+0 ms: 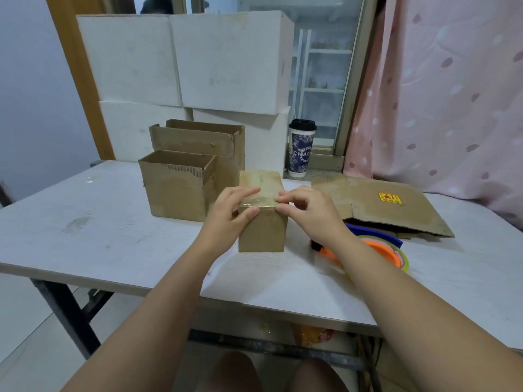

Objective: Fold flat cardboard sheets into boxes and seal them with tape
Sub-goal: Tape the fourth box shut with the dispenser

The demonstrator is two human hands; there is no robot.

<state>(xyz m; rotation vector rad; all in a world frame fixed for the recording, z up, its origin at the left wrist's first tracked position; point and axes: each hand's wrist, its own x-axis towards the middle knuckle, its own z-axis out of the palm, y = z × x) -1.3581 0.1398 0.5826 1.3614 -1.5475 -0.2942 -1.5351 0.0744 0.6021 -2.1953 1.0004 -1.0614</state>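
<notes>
One closed box (261, 219) at mid-counter (85, 222) | left hand (230, 212): fingers straight, pressing its taped top | right hand (307, 212): fingers curled, pinching its top edge | two open boxes (175, 190) behind, leftward | one flat sheet (396, 210) toward right edge

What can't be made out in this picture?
Head view only.
Tape dispenser: mostly covered by the right forearm.
Yellow label on the flat cardboard: print too small.
Open boxes: walls hide their insides.
Small box: the right hand hides whether its fingertips pinch tape or press.
</notes>
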